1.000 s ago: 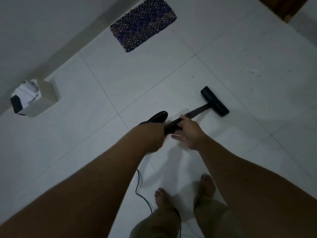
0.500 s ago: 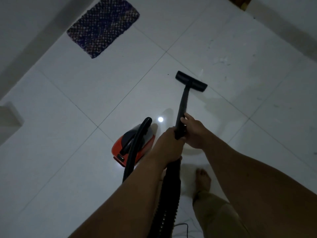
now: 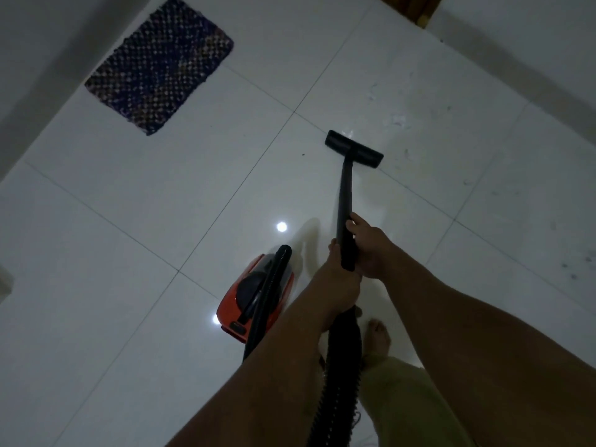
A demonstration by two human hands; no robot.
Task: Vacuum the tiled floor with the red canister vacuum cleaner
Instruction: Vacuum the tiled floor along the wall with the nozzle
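1. Two hands share the wand (image 3: 345, 201) in the head view: the right hand (image 3: 371, 250) is wrapped round it higher up, the left hand (image 3: 338, 279) clenched on it just below, likely so one steers while the other pushes.
2. The nozzle (image 3: 353, 149) lies flat on the floor (image 3: 161, 221) ahead, at a tile seam, facing the specks of dirt (image 3: 396, 122) beyond.
3. The vacuum (image 3: 256, 295) sits on the floor just left of the left arm, its hose (image 3: 342, 382) hanging past the bare foot (image 3: 379, 338), a possible snag.
4. A mat (image 3: 159, 67) lies well apart, far left.
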